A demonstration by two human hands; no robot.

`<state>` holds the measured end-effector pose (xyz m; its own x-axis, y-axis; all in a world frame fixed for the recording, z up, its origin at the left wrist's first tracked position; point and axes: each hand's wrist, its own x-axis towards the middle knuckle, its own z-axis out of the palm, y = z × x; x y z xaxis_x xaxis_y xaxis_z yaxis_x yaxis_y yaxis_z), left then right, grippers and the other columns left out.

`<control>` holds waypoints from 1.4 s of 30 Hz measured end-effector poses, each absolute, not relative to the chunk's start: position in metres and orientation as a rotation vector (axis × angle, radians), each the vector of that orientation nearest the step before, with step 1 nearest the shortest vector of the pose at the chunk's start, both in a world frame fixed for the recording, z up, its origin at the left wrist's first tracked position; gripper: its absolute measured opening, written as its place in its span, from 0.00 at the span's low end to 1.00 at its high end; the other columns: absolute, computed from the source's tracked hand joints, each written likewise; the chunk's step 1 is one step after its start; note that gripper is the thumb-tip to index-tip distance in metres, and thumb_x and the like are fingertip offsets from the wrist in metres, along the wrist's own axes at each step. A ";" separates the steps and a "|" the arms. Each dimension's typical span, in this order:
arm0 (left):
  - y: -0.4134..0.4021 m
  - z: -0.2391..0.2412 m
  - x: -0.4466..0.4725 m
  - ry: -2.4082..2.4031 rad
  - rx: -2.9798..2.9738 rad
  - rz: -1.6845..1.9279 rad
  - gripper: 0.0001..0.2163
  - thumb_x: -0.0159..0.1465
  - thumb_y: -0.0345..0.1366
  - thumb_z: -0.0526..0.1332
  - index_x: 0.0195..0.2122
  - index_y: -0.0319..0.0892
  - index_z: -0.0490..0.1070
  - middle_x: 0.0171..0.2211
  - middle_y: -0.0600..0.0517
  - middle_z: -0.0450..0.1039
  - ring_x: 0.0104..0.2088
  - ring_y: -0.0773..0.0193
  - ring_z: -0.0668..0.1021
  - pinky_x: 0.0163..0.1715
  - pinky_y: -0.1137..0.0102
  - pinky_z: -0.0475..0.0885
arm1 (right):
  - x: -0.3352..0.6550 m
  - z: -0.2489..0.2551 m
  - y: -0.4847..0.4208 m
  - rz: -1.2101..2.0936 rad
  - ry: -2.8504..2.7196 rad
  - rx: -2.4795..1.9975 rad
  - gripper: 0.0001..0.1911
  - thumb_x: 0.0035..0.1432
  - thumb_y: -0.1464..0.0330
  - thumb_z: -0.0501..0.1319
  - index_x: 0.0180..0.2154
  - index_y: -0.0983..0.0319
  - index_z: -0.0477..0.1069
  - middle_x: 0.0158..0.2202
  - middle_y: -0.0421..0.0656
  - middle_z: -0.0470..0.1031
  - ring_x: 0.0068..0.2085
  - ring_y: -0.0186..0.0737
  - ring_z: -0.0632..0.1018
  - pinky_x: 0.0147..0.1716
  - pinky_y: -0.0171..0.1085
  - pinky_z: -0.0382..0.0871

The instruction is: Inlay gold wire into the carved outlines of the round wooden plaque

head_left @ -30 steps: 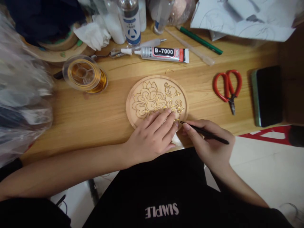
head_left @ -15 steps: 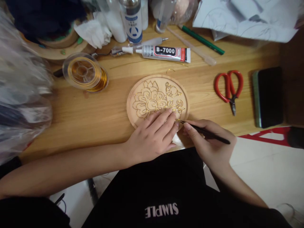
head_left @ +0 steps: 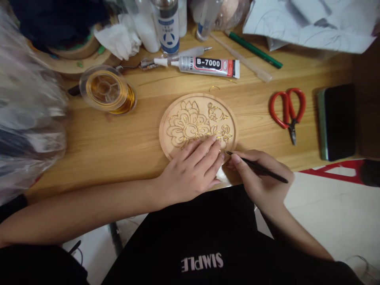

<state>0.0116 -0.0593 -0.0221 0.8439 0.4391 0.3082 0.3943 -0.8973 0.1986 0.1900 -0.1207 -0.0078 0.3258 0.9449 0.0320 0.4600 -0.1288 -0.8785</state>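
Note:
A round wooden disc (head_left: pixel 197 118) carved with a flower pattern outlined in gold wire lies flat on the wooden table (head_left: pixel 118 138). My left hand (head_left: pixel 192 170) rests on the disc's near edge with its fingers stretched flat, pressing it down. My right hand (head_left: pixel 261 178) is closed on black tweezers (head_left: pixel 257 167). Their tip touches the disc's near right rim, just beside my left fingertips.
A spool of gold wire (head_left: pixel 108 90) sits to the left. A B-7000 glue tube (head_left: pixel 204 66), bottles (head_left: pixel 168 23) and a green pencil (head_left: pixel 253 49) lie behind. Red scissors (head_left: pixel 287 109) and a dark phone (head_left: pixel 337 120) are to the right, with plastic bags (head_left: pixel 26 118) at far left.
Both hands stay in place on the disc's near edge; the tweezers' tip has shifted slightly. The view has drifted a little.

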 end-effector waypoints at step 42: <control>-0.058 -0.021 0.012 0.660 2.916 0.582 0.18 0.69 0.41 0.56 0.51 0.30 0.70 0.53 0.37 0.72 0.56 0.47 0.73 0.53 0.56 0.70 | 0.253 0.013 -0.054 0.704 -2.550 -0.859 0.09 0.66 0.73 0.52 0.44 0.63 0.70 0.35 0.45 0.78 0.39 0.37 0.78 0.36 0.35 0.72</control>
